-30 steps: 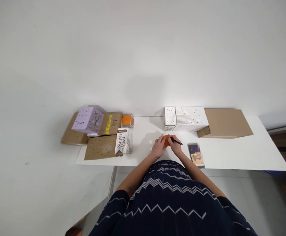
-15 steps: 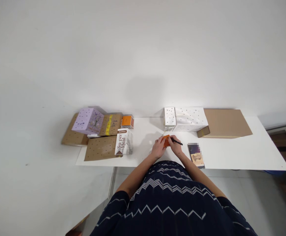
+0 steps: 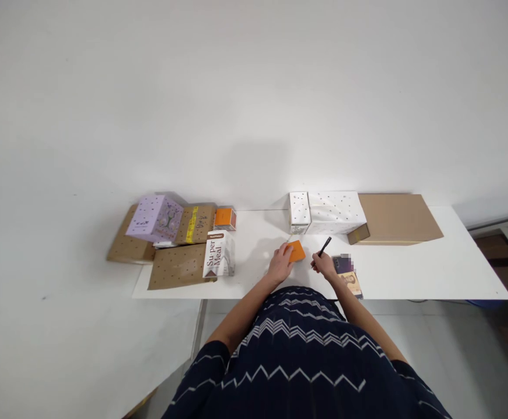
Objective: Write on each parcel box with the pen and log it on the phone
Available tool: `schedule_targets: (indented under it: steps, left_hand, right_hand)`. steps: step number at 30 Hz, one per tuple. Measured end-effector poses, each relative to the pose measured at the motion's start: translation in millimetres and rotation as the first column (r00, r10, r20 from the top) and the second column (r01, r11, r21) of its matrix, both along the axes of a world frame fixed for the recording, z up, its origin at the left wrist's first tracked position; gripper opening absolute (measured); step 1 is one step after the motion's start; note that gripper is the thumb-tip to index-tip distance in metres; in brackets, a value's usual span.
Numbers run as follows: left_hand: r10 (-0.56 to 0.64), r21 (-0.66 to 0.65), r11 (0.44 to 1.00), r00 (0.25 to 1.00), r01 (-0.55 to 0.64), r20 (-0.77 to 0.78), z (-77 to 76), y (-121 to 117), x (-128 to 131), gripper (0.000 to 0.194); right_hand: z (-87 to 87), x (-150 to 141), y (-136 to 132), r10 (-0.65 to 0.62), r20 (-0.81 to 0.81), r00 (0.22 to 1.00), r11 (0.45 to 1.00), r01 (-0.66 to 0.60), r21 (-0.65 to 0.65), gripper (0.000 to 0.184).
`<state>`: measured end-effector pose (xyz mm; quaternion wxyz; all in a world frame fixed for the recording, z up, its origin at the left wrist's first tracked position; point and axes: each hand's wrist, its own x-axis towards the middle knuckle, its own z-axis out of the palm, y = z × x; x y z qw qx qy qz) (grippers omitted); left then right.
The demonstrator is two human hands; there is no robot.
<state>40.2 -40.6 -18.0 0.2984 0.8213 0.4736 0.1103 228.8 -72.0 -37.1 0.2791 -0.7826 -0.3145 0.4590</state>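
Beneath both sets of fingers we see a smooth, flat white table (image 3: 432,273). Beyond the right fingers, farther right, stands a long matt cardboard box (image 3: 397,218); nearer them, a glossy white block-shaped box (image 3: 336,210) with small dark marks. Well left of the left fingers we find a speckled lilac box (image 3: 151,216), then a printed white carton (image 3: 217,256). Our left hand (image 3: 280,263) has its fingers clamped on the left side of a squarish orange box (image 3: 298,251); our right hand (image 3: 323,264) has its fingers closed around a slim black pen (image 3: 325,245), tilted upward, apart from the orange box.
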Motion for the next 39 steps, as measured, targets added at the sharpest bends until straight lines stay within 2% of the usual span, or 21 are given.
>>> schedule_targets:
  steps: [3,7,9,13,15,18,19,21,23,27,30,32,33,35,36,37,39]
  left_hand:
    - [0.037,-0.014,0.999,0.999,-0.037,-0.006,-2.9,-0.9,-0.1,0.053]
    - [0.047,-0.036,0.998,0.999,-0.047,-0.011,-5.6,-0.3,-0.7,0.053]
    - [0.042,-0.043,0.998,0.999,-0.042,-0.008,-5.4,1.3,-1.4,0.053]
    - [0.03,-0.06,0.998,0.999,-0.031,-0.014,-3.4,5.9,-3.6,0.053]
    - [0.027,-0.074,0.997,1.0,-0.028,-0.005,-3.3,8.2,-4.9,0.058]
    - [0.04,-0.091,0.995,0.998,-0.036,0.04,-5.4,10.7,-6.4,0.069]
    - [0.045,-0.09,0.995,0.997,-0.04,0.06,-6.5,11.2,-6.6,0.071]
    - [0.054,-0.086,0.995,0.995,-0.046,0.089,-9.0,11.5,-6.4,0.073]
    - [0.062,-0.085,0.995,0.994,-0.054,0.094,-10.9,11.2,-5.8,0.072]
    - [0.068,-0.089,0.994,0.995,-0.062,0.072,-11.0,10.2,-4.9,0.069]
    - [0.068,-0.097,0.993,0.996,-0.062,0.058,-7.8,10.1,-5.8,0.07]
    - [0.059,-0.097,0.994,0.996,-0.053,0.06,-5.7,10.2,-6.8,0.071]
    - [0.053,-0.094,0.994,0.997,-0.047,0.064,-5.1,10.2,-7.1,0.071]
    - [0.048,-0.087,0.995,0.996,-0.041,0.078,-5.4,10.2,-7.5,0.071]
    - [0.051,-0.086,0.995,0.995,-0.044,0.086,-6.3,10.1,-7.4,0.071]
    - [0.061,-0.089,0.995,0.994,-0.053,0.093,-7.5,10.0,-7.1,0.072]
    - [0.107,-0.112,0.989,0.989,-0.096,0.099,-10.4,9.8,-6.3,0.075]
  right_hand:
    - [-10.5,5.9,-7.2,0.093,0.079,0.993,0.993,-0.086,-0.081,0.016]
    - [-20.5,9.4,-12.7,0.155,0.238,0.959,0.983,-0.126,-0.133,0.014]
    - [-21.9,12.2,-14.5,0.173,0.293,0.94,0.98,-0.134,-0.15,0.015]
    - [-16.4,22.1,-24.5,0.192,0.382,0.904,0.976,-0.136,-0.17,0.027]
    - [-12.7,29.0,-35.3,0.193,0.53,0.826,0.977,-0.115,-0.177,0.036]
    - [-11.7,40.9,-56.5,0.161,0.739,0.655,0.977,0.0,-0.213,0.06]
    - [-12.8,44.9,-63.6,0.153,0.751,0.643,0.97,0.048,-0.239,0.068]
    - [-16.5,52.0,-75.8,0.147,0.718,0.68,0.948,0.11,-0.298,0.077]
    - [-20.3,56.9,-84.1,0.156,0.679,0.718,0.94,0.105,-0.326,0.076]
    - [-22.2,59.3,-88.6,0.17,0.682,0.711,0.952,0.059,-0.299,0.069]
    - [-17.1,58.1,-85.3,0.122,0.667,0.735,0.961,0.081,-0.265,0.066]
    - [-11.5,56.8,-81.3,0.012,0.567,0.824,0.965,0.14,-0.224,0.064]
    - [-8.0,55.9,-79.0,-0.075,0.462,0.884,0.964,0.182,-0.192,0.064]
    - [1.0,53.1,-74.1,-0.256,0.128,0.958,0.954,0.272,-0.129,0.063]
    - [7.0,51.1,-71.7,-0.318,-0.07,0.946,0.944,0.309,-0.112,0.062]
    - [14.3,48.6,-69.5,-0.348,-0.259,0.901,0.938,0.332,-0.104,0.059]
    - [32.2,41.6,-65.7,-0.316,-0.551,0.772,0.943,0.321,-0.09,0.056]
